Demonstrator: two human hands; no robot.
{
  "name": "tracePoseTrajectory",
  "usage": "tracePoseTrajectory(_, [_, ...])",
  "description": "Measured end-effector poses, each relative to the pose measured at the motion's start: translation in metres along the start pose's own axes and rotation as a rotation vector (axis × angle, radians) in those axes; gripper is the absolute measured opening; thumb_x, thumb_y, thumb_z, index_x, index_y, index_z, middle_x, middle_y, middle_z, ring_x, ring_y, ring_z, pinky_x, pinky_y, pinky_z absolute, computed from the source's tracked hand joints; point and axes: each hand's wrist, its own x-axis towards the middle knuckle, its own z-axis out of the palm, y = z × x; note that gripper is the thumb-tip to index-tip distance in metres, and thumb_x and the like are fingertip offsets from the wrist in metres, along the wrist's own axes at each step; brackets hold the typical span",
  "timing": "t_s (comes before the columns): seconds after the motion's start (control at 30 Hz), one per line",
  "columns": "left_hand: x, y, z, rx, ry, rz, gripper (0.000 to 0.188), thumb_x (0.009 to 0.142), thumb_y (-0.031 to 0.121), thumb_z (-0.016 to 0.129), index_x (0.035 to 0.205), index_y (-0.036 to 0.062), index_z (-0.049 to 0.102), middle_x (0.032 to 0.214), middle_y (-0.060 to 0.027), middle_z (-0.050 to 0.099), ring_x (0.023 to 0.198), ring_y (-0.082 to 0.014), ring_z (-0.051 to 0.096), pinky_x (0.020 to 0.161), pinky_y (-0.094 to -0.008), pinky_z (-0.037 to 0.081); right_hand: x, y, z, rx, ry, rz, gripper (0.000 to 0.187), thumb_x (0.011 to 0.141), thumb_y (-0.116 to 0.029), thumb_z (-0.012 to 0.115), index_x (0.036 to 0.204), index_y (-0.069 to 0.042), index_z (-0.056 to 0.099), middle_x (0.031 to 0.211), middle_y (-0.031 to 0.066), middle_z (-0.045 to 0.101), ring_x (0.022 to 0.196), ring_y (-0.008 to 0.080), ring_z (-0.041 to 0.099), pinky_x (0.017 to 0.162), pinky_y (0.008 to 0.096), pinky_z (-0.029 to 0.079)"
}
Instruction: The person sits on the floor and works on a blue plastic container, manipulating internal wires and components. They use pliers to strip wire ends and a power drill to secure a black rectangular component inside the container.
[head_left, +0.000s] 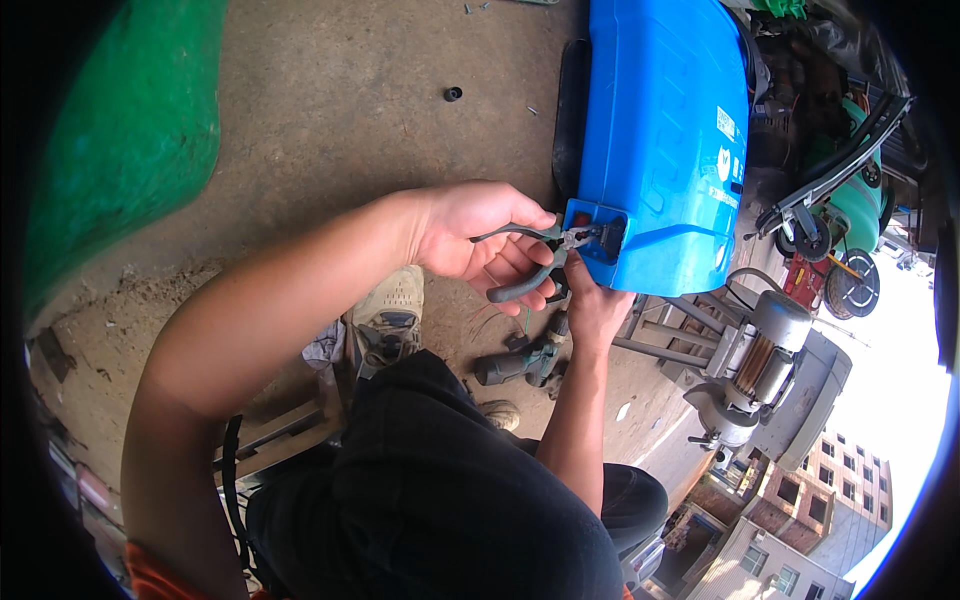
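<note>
Lettering (724, 163), white, marks blue housing (640, 110).

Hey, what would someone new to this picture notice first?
Probably the big bright-blue housing at the top, right of centre. Next, near the middle, the left hand holds pliers with spread handles, their tip at a recess in the housing's lower end. The large green surface at the upper left also stands out.
</note>
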Motion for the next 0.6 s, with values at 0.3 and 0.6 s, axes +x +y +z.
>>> tracePoseTrajectory(0.3, [0.003, -0.013, -0.006, -0.176, -0.111, 0.064, 0.041, 0.103, 0.036, 0.039, 0.099, 0.0002, 0.059, 0.109, -0.0253, 0.067, 0.107, -0.0396, 0.066, 0.092, -0.0492, 0.054, 0.0, 0.005, 0.002, 0.018, 0.031, -0.03, 0.037, 0.076, -0.016, 0.079, 0.107, -0.001, 0.067, 0.099, 0.0128, 0.069, 0.091, 0.026, 0.065, 0.085, 0.0391, 0.05])
tracePoseTrajectory(0.6, [0.006, 0.0, -0.022, -0.18, -0.154, 0.015, 0.043, 0.102, 0.036, 0.04, 0.097, -0.0014, 0.06, 0.109, -0.0284, 0.066, 0.104, -0.0405, 0.067, 0.085, -0.0451, 0.058, 0.001, 0.006, 0.003, 0.031, 0.006, -0.012, 0.038, 0.077, -0.015, 0.079, 0.109, -0.001, 0.066, 0.102, 0.0125, 0.069, 0.093, 0.0256, 0.065, 0.087, 0.0387, 0.05])
